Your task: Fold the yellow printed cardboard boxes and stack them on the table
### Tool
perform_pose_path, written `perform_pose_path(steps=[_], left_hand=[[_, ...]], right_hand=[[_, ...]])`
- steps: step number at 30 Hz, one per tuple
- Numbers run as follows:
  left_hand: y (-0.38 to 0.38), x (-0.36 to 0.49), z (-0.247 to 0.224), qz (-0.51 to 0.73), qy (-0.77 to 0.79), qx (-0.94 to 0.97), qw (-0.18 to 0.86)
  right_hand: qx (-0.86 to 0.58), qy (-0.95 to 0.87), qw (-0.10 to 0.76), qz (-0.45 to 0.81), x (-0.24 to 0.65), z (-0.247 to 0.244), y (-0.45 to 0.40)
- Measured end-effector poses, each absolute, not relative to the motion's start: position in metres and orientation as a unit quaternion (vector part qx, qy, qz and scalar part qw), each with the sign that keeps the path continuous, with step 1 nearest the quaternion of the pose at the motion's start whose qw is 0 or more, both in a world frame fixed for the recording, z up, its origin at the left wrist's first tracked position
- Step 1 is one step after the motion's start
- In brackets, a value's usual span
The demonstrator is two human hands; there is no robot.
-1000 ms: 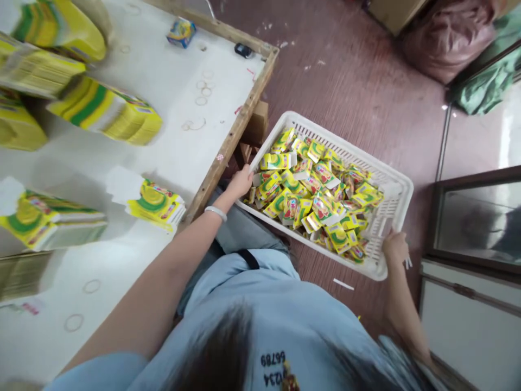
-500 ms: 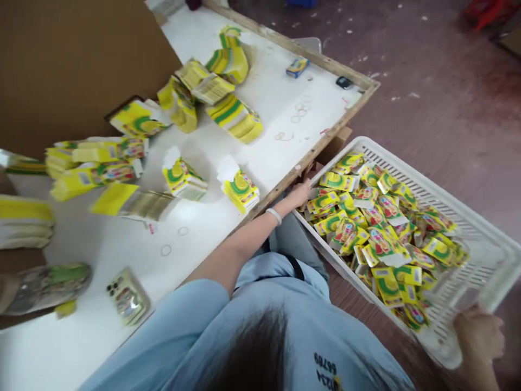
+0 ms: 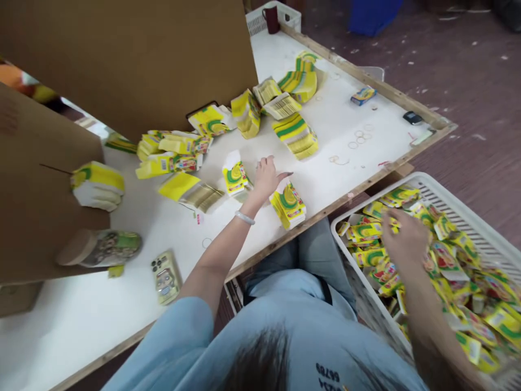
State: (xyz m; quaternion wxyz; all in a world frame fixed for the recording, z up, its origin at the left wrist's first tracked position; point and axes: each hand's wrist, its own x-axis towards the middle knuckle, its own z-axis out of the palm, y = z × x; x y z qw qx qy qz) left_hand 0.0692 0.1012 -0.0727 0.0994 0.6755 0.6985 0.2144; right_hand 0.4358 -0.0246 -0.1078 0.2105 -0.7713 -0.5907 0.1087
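My left hand (image 3: pixel 266 178) is over the white table (image 3: pixel 325 198), fingers spread, between two small stacks of yellow cartons. One stack (image 3: pixel 288 205) lies just right of it, near the wooden edge; the other stack (image 3: pixel 235 176) is on its left. My right hand (image 3: pixel 405 239) hovers over the white basket (image 3: pixel 423 182) at the right, blurred, its fingers curled near yellow packets (image 3: pixel 445 258). Whether it holds one is hidden by the blur. More bundles of flat yellow cartons (image 3: pixel 296 136) lie across the table behind my left hand.
Tall cardboard (image 3: pixel 134 60) stands along the table's far left. A phone (image 3: pixel 165 278) and a jar (image 3: pixel 106 248) lie at the left. A blue box (image 3: pixel 363 95), a black object (image 3: pixel 412 118) and rubber bands are at the right; a dark mug (image 3: pixel 271 19) stands far back.
Both hands have let go of the basket's rim. My left hand has moved onto the table between the stacks, and my right hand over the packets. The view has shifted left.
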Motion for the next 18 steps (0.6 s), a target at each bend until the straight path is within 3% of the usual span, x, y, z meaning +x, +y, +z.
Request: perform_pose_path(steps=[3, 7, 12, 18], left_hand=[[0.114, 0.047, -0.088, 0.188, 0.696, 0.680, 0.131], [0.111, 0.038, -0.090, 0.193, 0.658, 0.714, 0.139], [0.090, 0.033, -0.068, 0.257, 0.587, 0.758, 0.123], [0.046, 0.054, -0.034, 0.370, 0.546, 0.735, 0.157]], right_hand=[[-0.620, -0.712, 0.310, 0.112, 0.348, -0.113, 0.031], [-0.502, -0.742, 0.413, 0.161, 0.279, -0.116, 0.054], [-0.482, -0.729, 0.461, 0.155, 0.245, -0.130, 0.056], [-0.474, -0.713, 0.480, 0.192, 0.227, -0.109, 0.048]])
